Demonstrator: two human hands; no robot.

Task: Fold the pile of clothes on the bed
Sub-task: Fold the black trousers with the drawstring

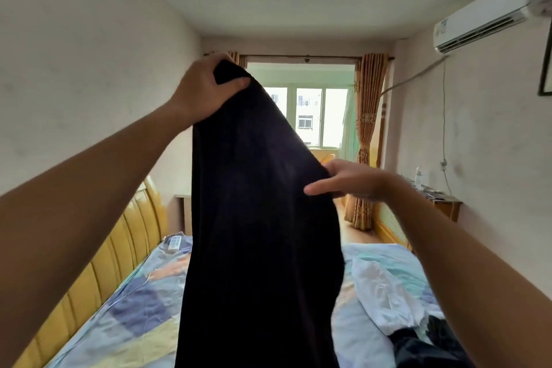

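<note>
A long black garment hangs in the air in front of me, reaching down past the frame's lower edge. My left hand is raised high and grips its top corner. My right hand is lower and pinches the garment's right edge between thumb and fingers. Below lies the bed with a patchwork sheet. On the bed at the right lie a white garment and a dark garment, partly hidden by my right forearm.
A yellow headboard runs along the left wall. A remote control lies near the bed's far left corner. A small table with items stands by the right wall, under an air conditioner. Curtains frame the far window.
</note>
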